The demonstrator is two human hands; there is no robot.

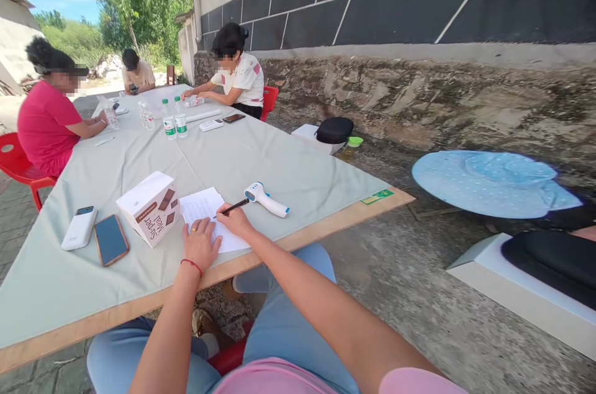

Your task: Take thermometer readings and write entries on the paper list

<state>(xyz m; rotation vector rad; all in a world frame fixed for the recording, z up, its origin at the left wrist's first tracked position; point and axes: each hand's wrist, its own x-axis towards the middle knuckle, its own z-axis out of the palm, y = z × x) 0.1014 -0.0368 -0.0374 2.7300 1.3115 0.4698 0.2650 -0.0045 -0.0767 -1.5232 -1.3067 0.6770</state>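
My right hand [235, 221] is closed around a black pen [236, 206], its tip down near the sheet of paper [205, 200]. Lines of writing or print show on the sheet, too small to read. Flat on the paper's lower left part lies my left hand [201, 242], fingers stretched out, with a ring and a red string at the wrist. Beyond the right hand rests a white and blue infrared thermometer [266, 199]. Left of the paper stands a white box [148, 205] with brown print.
A phone [110, 240] and a white power bank [79, 228] lie at the left on the covered table [139, 282]. Water bottles [174, 118], another power bank [211, 125] and a phone [233, 118] are farther back. Several people sit around the table. A blue-covered round object [484, 183] stands right.
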